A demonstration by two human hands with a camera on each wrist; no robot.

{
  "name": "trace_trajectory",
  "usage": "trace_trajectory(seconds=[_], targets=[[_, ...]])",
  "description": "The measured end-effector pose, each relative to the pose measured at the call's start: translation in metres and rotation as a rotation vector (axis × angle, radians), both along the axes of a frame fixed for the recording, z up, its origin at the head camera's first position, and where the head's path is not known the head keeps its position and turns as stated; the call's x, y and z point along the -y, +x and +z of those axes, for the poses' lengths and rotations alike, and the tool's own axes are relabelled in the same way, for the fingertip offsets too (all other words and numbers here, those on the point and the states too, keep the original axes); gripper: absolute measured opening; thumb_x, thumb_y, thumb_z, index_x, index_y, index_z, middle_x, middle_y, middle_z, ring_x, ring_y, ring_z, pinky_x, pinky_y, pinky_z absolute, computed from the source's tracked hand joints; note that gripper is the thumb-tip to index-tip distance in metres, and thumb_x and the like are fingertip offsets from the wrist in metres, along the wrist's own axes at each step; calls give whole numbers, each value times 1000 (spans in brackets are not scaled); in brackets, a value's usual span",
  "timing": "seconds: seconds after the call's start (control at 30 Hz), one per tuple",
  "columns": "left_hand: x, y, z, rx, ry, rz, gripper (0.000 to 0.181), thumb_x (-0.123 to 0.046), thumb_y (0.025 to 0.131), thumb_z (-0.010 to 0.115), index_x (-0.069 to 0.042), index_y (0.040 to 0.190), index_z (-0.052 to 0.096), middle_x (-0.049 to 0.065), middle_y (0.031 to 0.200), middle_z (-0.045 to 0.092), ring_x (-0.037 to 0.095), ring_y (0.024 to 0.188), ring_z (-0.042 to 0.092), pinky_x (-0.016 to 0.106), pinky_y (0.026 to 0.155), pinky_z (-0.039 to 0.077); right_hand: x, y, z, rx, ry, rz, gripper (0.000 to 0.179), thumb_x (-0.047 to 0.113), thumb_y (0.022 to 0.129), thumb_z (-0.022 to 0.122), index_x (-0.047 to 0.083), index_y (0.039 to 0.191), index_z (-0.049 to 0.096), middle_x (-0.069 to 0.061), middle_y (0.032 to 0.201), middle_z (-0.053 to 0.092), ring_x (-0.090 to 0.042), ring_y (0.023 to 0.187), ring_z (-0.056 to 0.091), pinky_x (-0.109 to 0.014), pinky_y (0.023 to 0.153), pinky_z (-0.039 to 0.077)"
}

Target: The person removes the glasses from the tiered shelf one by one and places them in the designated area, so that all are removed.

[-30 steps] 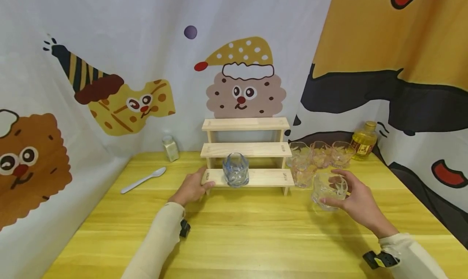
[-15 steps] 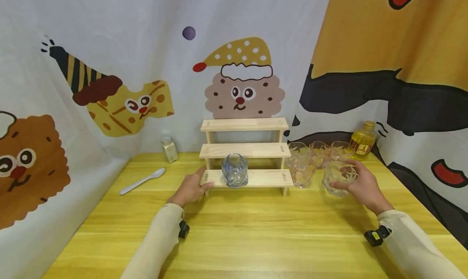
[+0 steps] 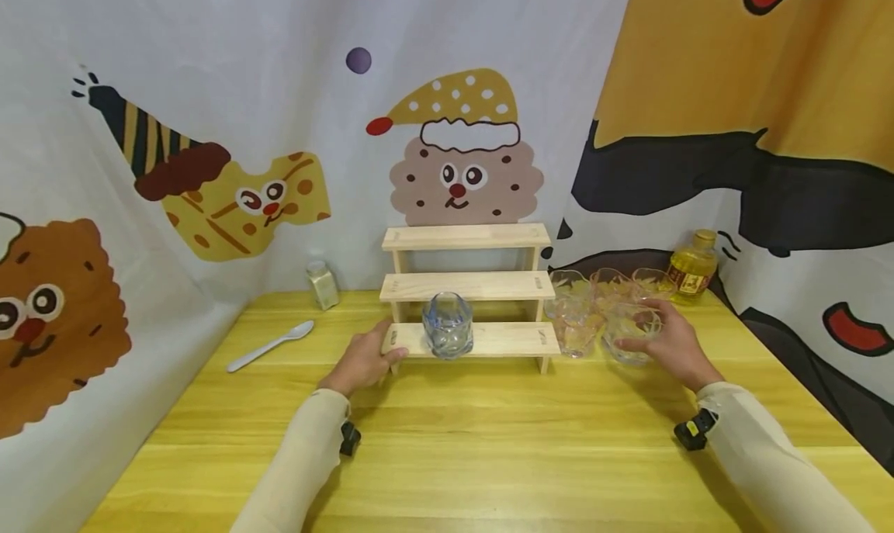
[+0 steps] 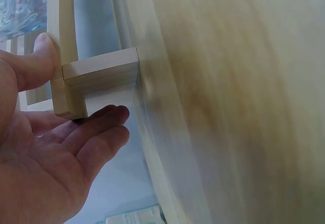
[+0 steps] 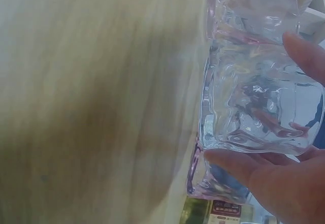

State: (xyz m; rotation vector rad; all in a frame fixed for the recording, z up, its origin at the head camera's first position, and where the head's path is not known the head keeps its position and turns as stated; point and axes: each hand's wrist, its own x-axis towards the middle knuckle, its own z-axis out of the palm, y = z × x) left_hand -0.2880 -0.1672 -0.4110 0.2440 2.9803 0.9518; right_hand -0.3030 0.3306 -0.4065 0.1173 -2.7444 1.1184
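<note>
My left hand point(image 3: 362, 358) grips the left end of the bottom step of a three-tier wooden stand point(image 3: 469, 285). In the left wrist view its thumb lies on the step point(image 4: 62, 26) while the fingers reach under the end. A bluish glass cup point(image 3: 448, 328) stands on that bottom step. Right of the stand, my right hand point(image 3: 669, 344) holds a clear glass cup point(image 3: 625, 345) by its sides. The right wrist view shows this clear cup point(image 5: 259, 99) between thumb and fingers, with its base close to the tabletop. Several pinkish glass cups point(image 3: 576, 328) are grouped beside and behind it.
An oil bottle point(image 3: 694, 264) stands at the back right corner, behind the cups. On the left are a white spoon point(image 3: 271, 347) and a small shaker jar point(image 3: 323, 285). A printed cloth point(image 3: 279, 67) hangs behind the wooden table point(image 3: 475, 455).
My right hand has carried the clear cup back toward the pinkish cups, first rightward, then left to beside the front one. The left hand keeps its grip on the stand.
</note>
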Motion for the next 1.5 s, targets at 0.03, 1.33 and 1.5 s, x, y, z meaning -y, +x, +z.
trace_trajectory(seconds=[0.03, 1.33, 1.5], targets=[[0, 0, 1, 4, 6, 4, 71, -30, 99, 64, -3, 156, 31, 29, 139, 58, 40, 124, 61, 53, 106, 48, 1, -1, 0, 2, -4, 2, 96, 31, 79, 87, -4, 150, 32, -32, 131, 58, -48, 119, 55, -39, 81, 53], [-1, 2, -1, 5, 28, 8, 71, -29, 100, 63, -2, 157, 30, 29, 142, 56, 41, 128, 58, 54, 108, 46, 5, -13, -4, 88, 3, 46, 98, 30, 83, 83, -2, 154, 24, -35, 142, 48, -54, 126, 47, -60, 93, 48], [-1, 3, 1, 8, 29, 4, 72, -28, 100, 63, -1, 157, 29, 30, 145, 53, 42, 131, 55, 54, 110, 45, 6, -13, -2, 122, 37, 26, 107, 33, 82, 83, -2, 158, 15, -39, 152, 33, -60, 133, 37, -69, 100, 41]])
